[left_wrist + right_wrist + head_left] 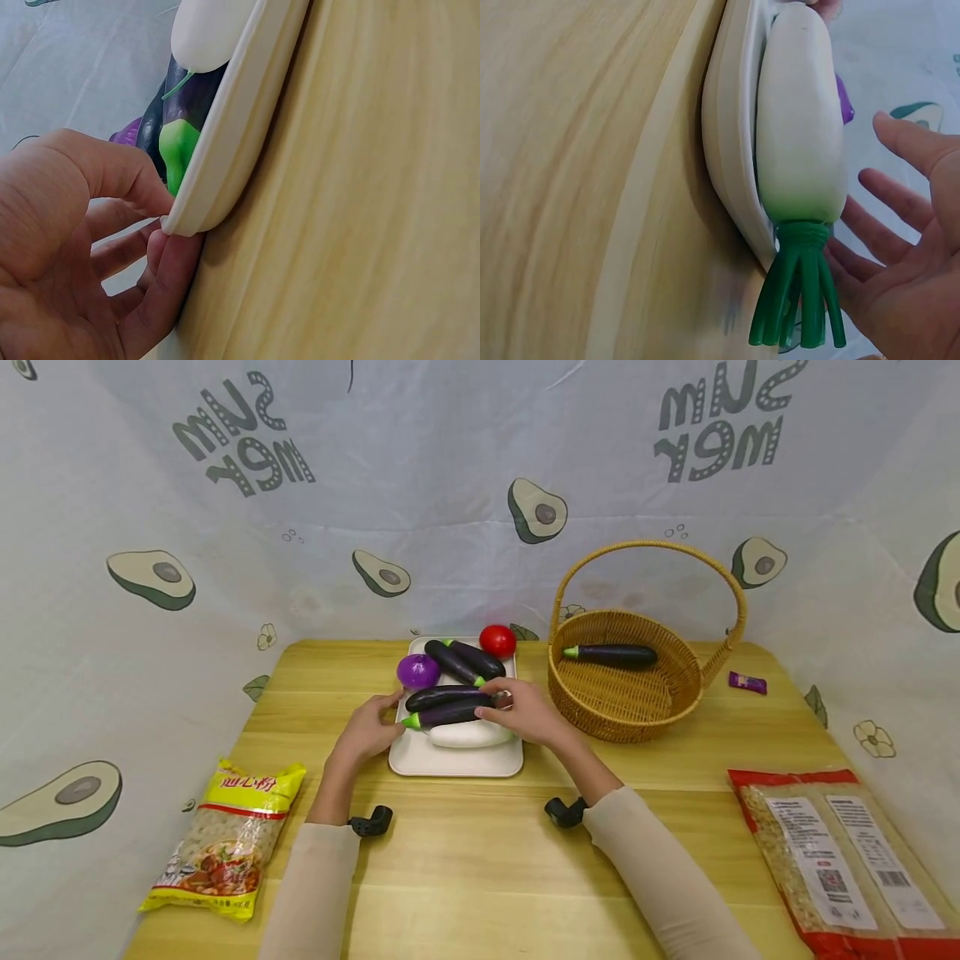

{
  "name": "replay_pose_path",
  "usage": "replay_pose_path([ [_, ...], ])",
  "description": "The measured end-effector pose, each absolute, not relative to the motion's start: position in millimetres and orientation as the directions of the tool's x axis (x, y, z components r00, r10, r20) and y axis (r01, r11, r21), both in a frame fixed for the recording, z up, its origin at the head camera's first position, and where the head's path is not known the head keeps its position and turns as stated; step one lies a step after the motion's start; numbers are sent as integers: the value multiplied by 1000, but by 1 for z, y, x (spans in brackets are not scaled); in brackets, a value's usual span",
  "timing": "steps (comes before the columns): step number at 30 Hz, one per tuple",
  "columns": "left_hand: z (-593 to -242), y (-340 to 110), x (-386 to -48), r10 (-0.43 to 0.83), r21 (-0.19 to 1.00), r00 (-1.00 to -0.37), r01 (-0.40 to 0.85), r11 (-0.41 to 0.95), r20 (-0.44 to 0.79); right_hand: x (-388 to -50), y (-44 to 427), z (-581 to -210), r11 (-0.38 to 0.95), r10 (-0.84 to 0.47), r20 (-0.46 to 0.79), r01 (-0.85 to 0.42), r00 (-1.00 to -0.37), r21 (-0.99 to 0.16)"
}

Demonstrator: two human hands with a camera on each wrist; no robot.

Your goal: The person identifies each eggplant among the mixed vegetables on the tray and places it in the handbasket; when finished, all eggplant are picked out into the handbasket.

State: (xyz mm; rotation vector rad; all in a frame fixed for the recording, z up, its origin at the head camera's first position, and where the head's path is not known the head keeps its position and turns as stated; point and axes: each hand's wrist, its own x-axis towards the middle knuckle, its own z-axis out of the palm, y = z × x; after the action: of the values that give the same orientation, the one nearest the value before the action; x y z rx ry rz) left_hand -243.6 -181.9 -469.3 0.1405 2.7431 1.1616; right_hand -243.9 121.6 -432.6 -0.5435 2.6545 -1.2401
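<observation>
A white tray [455, 765] holds several dark eggplants [454, 664], a white radish [801, 112] with green stalks, a round purple vegetable [418, 671] and a red tomato [498, 642]. At the tray's left side, my left hand [371, 727] pinches its rim; the left wrist view shows the thumb above and fingers below, beside an eggplant's green cap [178, 146]. My right hand [527, 710] reaches over the right ends of the front eggplants. In the right wrist view its fingers [881, 232] are spread behind the radish, gripping nothing visible.
Right of the tray stands a wicker basket [600, 714] with a tall handle and one eggplant [617, 656] inside. A small purple packet [747, 682] lies beyond it. A yellow pasta bag [232, 839] lies at left, a red-edged grain bag [832, 852] at right.
</observation>
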Motion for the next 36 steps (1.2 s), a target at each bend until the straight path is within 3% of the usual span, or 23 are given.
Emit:
replay_pose_path([
  [19,-469,-182,-243,152,731,-983,31,681,-100,-255,111,-446,653,-408,12,-301,-913,-695],
  [28,-471,-182,-245,158,727,-983,44,685,-90,-256,113,-447,641,-396,-24,-258,-918,-723],
  [36,-471,-182,-245,155,728,-983,35,685,-99,-254,117,-446,623,-426,6,-298,-905,-723],
])
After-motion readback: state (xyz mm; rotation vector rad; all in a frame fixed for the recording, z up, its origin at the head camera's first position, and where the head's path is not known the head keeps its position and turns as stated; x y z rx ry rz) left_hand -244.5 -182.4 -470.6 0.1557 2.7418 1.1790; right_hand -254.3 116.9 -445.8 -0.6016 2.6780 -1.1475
